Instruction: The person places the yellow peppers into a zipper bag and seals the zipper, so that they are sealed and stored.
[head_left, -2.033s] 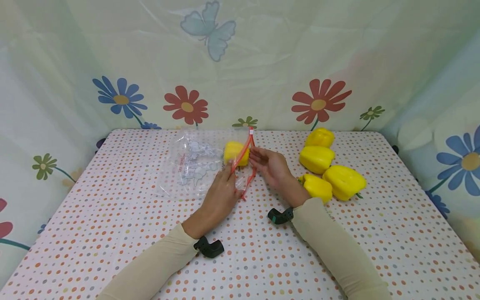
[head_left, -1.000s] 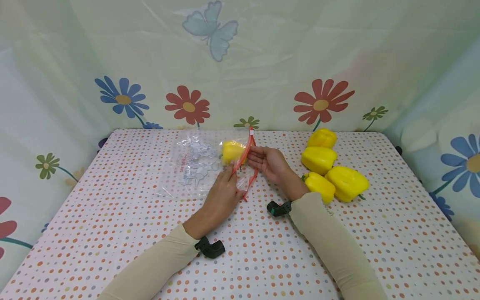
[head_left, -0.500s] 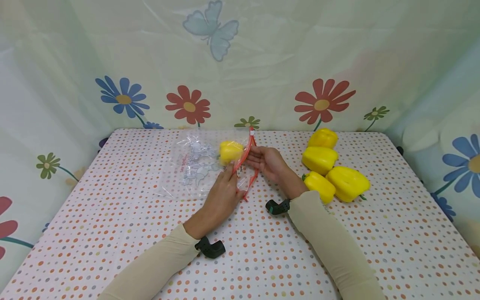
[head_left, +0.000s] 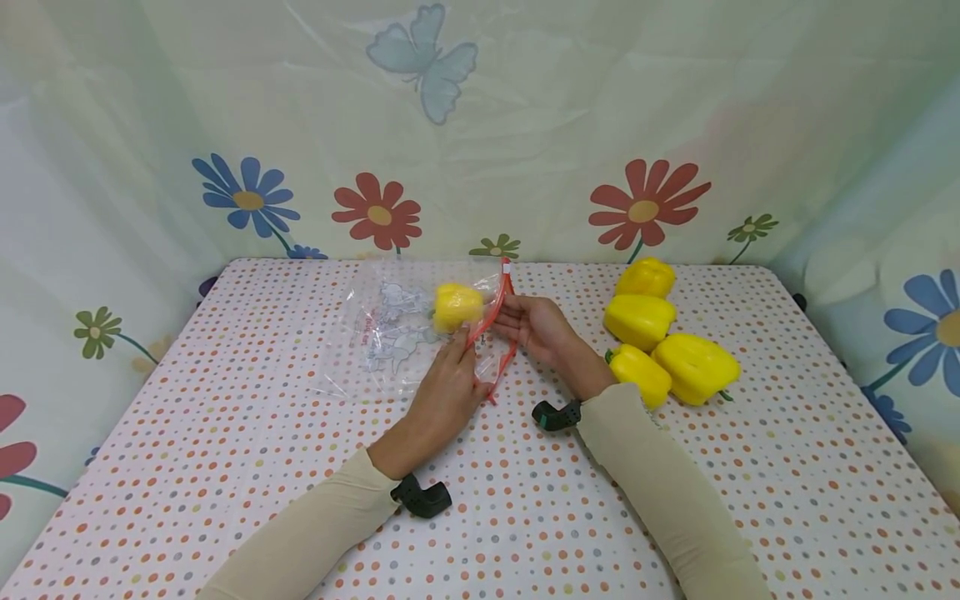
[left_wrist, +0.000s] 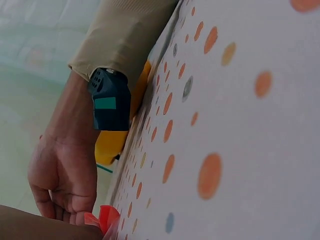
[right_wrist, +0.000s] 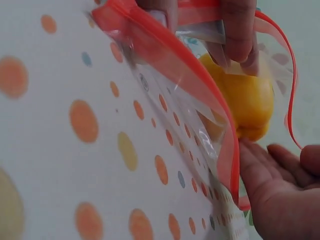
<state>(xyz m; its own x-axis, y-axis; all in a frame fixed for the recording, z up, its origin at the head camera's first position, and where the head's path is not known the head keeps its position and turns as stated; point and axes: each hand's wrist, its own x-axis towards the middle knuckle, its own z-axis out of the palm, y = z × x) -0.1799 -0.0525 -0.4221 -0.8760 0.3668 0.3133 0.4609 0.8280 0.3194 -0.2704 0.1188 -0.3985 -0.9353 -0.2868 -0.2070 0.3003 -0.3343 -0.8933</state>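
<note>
A clear zip bag [head_left: 405, 350] with a red zip edge [right_wrist: 200, 70] lies on the table, its mouth spread toward the right. Inside it, near the mouth, is a yellow bell pepper [head_left: 457, 307], which also shows through the mouth in the right wrist view. My left hand [head_left: 444, 385] grips the red edge, thumb on the near side and fingers over the upper layer. With fingers extended, my right hand [head_left: 546, 330] reaches into the mouth. Its fingertips [right_wrist: 247, 147] appear close to the pepper; whether they touch it I cannot tell.
Several more yellow bell peppers [head_left: 639, 320] are grouped on the right, just beyond my right wrist. A dotted cloth covers the table [head_left: 300, 483]. A flowered curtain [head_left: 517, 125] hangs behind and at both sides.
The pepper has moved left, from the mouth deeper into the bag. My right hand followed slightly left, then stopped at the mouth. My left hand has kept its hold on the edge.
</note>
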